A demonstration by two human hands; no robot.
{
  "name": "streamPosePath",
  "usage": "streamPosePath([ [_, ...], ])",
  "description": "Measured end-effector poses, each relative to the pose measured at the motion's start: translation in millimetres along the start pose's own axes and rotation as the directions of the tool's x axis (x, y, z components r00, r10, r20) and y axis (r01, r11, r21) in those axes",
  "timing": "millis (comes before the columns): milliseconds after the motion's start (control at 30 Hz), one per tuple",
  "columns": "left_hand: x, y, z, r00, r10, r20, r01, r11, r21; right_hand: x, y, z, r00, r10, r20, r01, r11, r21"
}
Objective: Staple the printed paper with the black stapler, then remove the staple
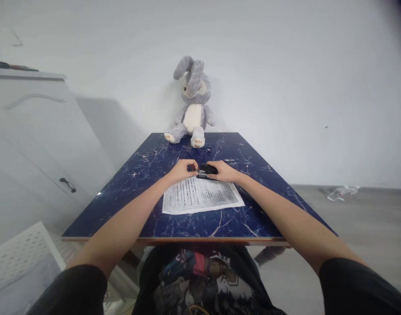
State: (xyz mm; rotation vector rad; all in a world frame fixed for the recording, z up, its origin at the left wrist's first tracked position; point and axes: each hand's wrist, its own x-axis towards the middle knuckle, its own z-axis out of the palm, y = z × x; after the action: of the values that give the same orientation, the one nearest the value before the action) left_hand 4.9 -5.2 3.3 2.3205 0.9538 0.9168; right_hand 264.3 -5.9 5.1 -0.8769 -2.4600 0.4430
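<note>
From my head view, my right hand (224, 170) is closed around a black stapler (207, 169), thumb on the near side and fingers over the far side. The stapler lies sideways at the far edge of a printed sheet (202, 197), its front end toward my left hand (182, 169). That hand is curled, thumb and forefinger bent into a ring just beside the stapler's tip; I cannot tell whether they pinch anything.

To my left stands a white cabinet (29, 113), its front closed so its inside is hidden, with a dark handle (67, 184) on it and a few blurred things (13, 66) on top. Below it is a white perforated panel (19, 249).

The sheet's near edge stops short of the front edge of the blue marbled desk (187, 225), leaving a bare strip before me. Bare surface also runs out to both side edges, beyond my forearms, and between my hands and the grey plush rabbit (193, 116), which sits at the far edge against the wall (286, 87).
</note>
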Motion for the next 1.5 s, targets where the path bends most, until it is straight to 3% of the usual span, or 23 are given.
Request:
streamPosePath([
  [600,1.5,-0.3,1.6,0.999,-0.049,-0.014,0.048,0.993,-0.104,0.6,-1.6,-0.6,1.000,-0.006,0.004,0.006,1.000,0.004],
  [900,0.7,-0.9,-1.8,0.999,-0.027,0.023,0.028,0.998,-0.054,0.5,-0.2,-0.7,1.000,0.007,0.013,-0.007,1.000,-0.014],
  [1500,1.7,-3.2,8.1,0.999,-0.017,-0.029,0.015,0.998,-0.065,0.4,-0.8,-0.9,1.000,-0.003,0.007,0.003,1.000,-0.011],
])
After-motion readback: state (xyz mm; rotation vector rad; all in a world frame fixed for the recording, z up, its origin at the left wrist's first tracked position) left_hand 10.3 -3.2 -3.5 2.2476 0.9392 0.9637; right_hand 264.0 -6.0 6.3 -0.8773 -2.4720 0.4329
